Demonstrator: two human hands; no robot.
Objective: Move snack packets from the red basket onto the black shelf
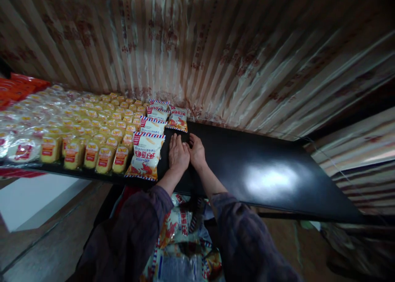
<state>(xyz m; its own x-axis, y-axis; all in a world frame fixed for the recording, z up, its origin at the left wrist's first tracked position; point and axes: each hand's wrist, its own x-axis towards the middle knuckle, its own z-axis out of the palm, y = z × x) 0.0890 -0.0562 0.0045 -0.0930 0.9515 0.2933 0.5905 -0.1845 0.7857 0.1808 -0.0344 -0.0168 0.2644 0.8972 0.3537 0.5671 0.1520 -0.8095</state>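
My left hand (178, 153) lies flat on the black shelf (265, 167), fingers stretched forward, beside the front snack bag (145, 155), a white packet with a lobster picture and red-blue striped edges. My right hand (196, 149) rests next to it, touching it, fingers slightly curled on the bare shelf. Neither hand holds anything. More of the same bags (154, 116) form a row running back toward the wall, and another bag (177, 121) lies just ahead of my fingers.
Several rows of small yellow packets (92, 138) fill the shelf's left part, with clear-wrapped goods (21, 144) and orange packs (18, 86) further left. Below the shelf, a heap of the same snack bags (182, 241) sits between my arms. A striped, stained wall (216, 47) backs the shelf.
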